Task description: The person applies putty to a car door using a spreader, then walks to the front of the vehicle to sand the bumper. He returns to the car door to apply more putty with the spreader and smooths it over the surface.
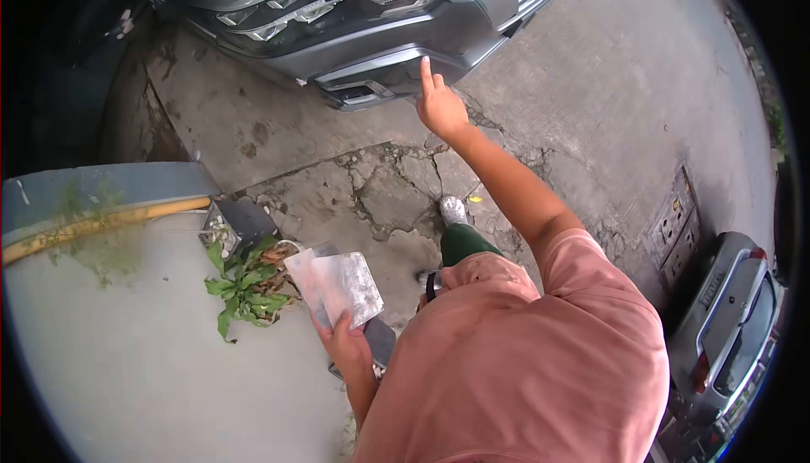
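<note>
My left hand (pixel 344 343) is closed on the lower edge of some thin, flat plastic packets (pixel 342 288), fanned apart and partly see-through, one with a whitish mottled surface. A leafy green plant (pixel 246 293) is just to their left. My right hand (pixel 441 109) is stretched forward with its index finger extended towards the front bumper of a dark grey car (pixel 405 40). Nothing is held in it. The fingertip overlaps the bumper's lower trim in view, and whether it touches cannot be told.
Cracked concrete (pixel 337 185) lies underfoot. At the left are a pale wall (pixel 169 336), a yellow pipe (pixel 101 225) and a dark planter (pixel 245 220). A metal drain cover (pixel 677 227) and a silver car (pixel 717 328) are at the right.
</note>
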Tool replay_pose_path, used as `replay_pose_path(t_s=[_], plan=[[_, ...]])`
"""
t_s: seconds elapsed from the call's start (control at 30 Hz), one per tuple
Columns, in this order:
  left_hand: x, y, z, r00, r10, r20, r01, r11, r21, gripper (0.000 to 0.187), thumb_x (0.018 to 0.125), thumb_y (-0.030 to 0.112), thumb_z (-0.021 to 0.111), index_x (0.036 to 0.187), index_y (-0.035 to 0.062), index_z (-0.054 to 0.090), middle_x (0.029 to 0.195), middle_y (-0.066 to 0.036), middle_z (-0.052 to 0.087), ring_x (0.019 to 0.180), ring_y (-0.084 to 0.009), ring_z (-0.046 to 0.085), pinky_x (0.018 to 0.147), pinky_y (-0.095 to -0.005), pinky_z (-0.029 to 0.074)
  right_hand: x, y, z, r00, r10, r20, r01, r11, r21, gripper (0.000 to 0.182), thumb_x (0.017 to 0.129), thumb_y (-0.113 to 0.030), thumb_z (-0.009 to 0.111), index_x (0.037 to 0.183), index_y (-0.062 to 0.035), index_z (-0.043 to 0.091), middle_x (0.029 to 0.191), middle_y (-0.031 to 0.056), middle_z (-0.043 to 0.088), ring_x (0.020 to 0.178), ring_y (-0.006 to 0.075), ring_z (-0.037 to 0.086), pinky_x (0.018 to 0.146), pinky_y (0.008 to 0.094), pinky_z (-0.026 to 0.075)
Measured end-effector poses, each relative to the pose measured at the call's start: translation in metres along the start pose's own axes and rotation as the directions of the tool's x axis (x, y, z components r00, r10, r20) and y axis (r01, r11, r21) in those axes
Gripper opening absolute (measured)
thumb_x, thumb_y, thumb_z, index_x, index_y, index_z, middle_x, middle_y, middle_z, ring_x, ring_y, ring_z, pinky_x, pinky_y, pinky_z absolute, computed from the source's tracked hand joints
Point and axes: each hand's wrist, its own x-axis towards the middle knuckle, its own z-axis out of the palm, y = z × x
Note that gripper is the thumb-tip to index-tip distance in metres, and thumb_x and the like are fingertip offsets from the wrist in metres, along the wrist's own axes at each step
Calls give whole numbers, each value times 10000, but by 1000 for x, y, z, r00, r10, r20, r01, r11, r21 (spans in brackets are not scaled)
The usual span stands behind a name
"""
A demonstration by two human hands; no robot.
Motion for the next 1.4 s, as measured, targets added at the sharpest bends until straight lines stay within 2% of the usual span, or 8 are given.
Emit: replay_pose_path(t_s=[0.3,0.4,0.6,0.7,0.8,0.83,0.97,1.4], plan=[[6,14,42,997,46,-66,-45,999,10,747,873,-56,549,1560,56,276,1440,-208,486,1265,-371,560,962,-490,554,75,-2,-10,984,-94,-149,83,994,-75,886,893,-193,605,1604,-8,111,1146,205,569,961,385,662,796,489,572],[2,16,56,996,44,-72,-42,999,25,748,871,-58,544,1560,57,277,1440,-210,489,1262,-369,567,965,-487,556,78,3,-3,988,-103,-115,82,982,-172,832,913,-184,575,1605,-20,144,1144,187,579,931,335,680,794,459,563],[2,16,61,997,53,-50,-51,998,38,742,876,-67,527,1561,55,271,1463,-208,471,1290,-365,548,991,-494,545,76,3,-5,997,-66,-51,55,982,-179,807,942,-180,548,1623,-82,126,1167,181,576,965,344,672,828,474,550],[6,14,56,999,32,-37,-33,999,-12,783,868,-84,567,1577,57,266,1455,-203,487,1299,-351,536,1005,-506,514,65,-2,-11,985,-53,-162,55,999,3,611,956,-219,568,1524,-73,398,1122,180,603,979,359,659,831,467,538],[6,18,60,997,29,-79,-29,1000,-6,776,867,-88,570,1570,53,276,1446,-203,491,1291,-352,538,995,-513,517,91,14,-4,974,97,-204,-6,914,407,360,960,-282,600,1205,-27,671,1030,182,656,1003,374,641,828,449,523],[7,19,61,997,46,-67,-47,999,-7,774,868,-87,571,1569,52,274,1441,-206,493,1284,-352,543,991,-514,519,104,17,-2,959,248,-135,-97,738,667,371,936,-344,628,894,15,711,891,181,700,933,343,663,799,418,511],[4,24,70,995,81,-50,-80,996,35,743,882,-75,536,1564,40,266,1455,-221,476,1281,-356,553,989,-487,538,129,26,-5,918,391,62,-275,520,808,440,876,-422,649,822,12,698,748,142,700,740,249,661,731,364,499],[7,16,65,997,71,-37,-71,997,1,779,893,-94,556,1580,51,218,1430,-236,494,1257,-352,567,996,-509,525,128,15,-17,897,429,104,-324,480,815,450,873,-436,643,793,5,684,620,94,639,569,186,630,585,342,486]])
